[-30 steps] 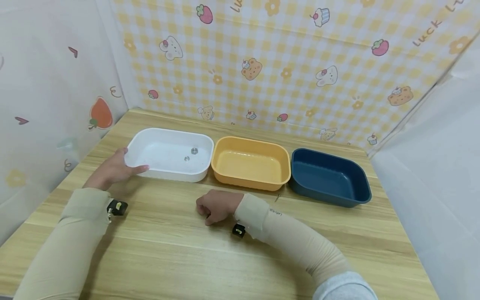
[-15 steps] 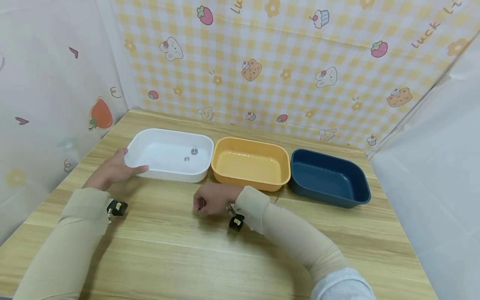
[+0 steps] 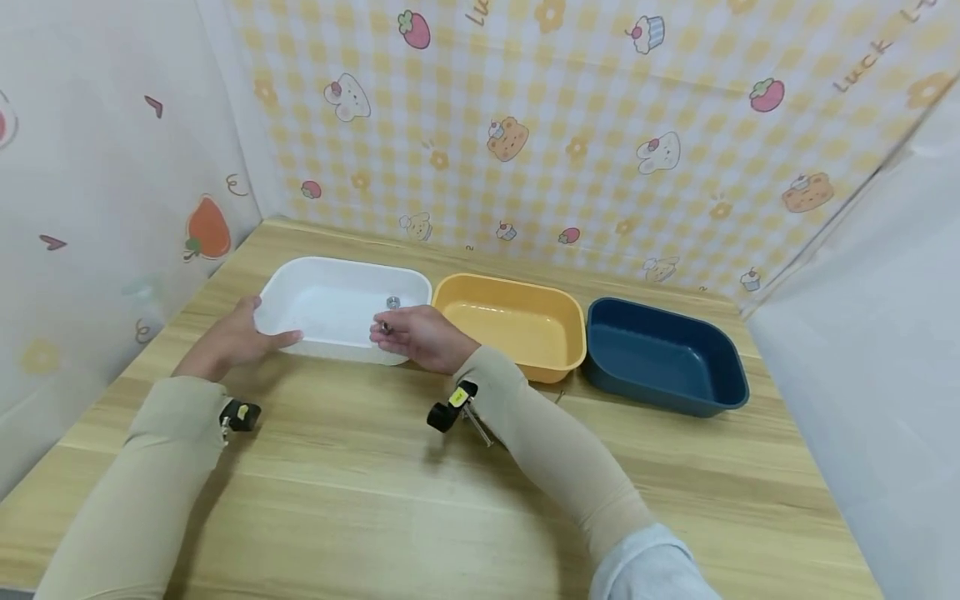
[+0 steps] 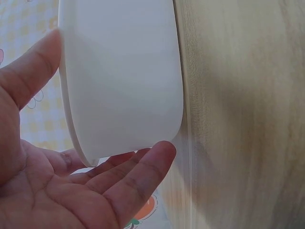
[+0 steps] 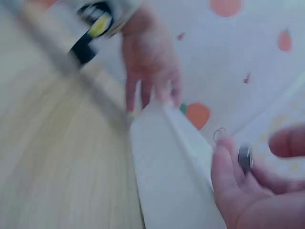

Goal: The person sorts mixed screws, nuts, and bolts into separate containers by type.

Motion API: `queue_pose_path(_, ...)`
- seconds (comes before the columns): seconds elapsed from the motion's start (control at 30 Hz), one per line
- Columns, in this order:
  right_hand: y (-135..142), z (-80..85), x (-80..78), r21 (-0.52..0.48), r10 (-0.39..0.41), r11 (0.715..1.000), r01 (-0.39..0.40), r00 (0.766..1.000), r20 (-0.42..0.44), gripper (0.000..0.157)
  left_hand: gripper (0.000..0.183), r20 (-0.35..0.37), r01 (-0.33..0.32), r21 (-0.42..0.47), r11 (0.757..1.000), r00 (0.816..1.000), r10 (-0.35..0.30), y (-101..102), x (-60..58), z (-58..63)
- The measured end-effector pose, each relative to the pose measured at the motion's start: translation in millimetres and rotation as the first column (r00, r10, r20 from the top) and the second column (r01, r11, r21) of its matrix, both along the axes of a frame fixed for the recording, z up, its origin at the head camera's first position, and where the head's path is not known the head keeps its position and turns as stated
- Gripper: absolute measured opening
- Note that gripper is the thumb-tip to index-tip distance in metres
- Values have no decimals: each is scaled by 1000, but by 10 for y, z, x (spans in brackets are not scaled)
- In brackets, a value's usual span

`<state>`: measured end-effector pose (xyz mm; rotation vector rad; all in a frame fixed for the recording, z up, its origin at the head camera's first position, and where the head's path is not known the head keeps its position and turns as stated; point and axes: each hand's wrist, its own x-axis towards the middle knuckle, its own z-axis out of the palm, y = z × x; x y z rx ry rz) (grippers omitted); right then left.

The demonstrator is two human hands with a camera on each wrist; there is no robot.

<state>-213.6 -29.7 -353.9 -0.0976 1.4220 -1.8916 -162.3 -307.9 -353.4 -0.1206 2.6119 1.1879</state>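
My left hand [image 3: 238, 340] holds the left end of the white bin [image 3: 341, 352], thumb at the rim, fingers against the end wall. Over the bin's right front corner is my right hand [image 3: 427, 335], fingers extended. A small metal nut [image 5: 245, 159] lies against those fingers in the right wrist view, and the thumb is apart from it. Inside the white bin a hex nut [image 3: 393, 302] lies near the right end. The right hand covers part of the bin floor beside it.
A yellow bin [image 3: 517, 329] adjoins the white one, followed by a dark blue bin [image 3: 667, 354] on the right. A thin screw-like piece [image 3: 560, 397] lies before them. Below the right sleeve shows a metal rod [image 3: 480, 427]; whether it touches the table I cannot tell.
My right hand has lifted from the table before the yellow bin, moved up and left to the white bin, and turned, its fingers opening out. The left hand has stayed on the bin.
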Motion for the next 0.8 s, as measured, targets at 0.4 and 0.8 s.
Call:
queue_pose_path(0.4,-307,50,-289,-192,-320,839,509,747,582,65,108,-18,-10,-6,1000,1000,10,27,15,23)
queue_pose_path(0.8,-464,25,-363,-28,-454,799,601,633,627,84,101,-39,-5,15,1000,999,5,19,13,-5)
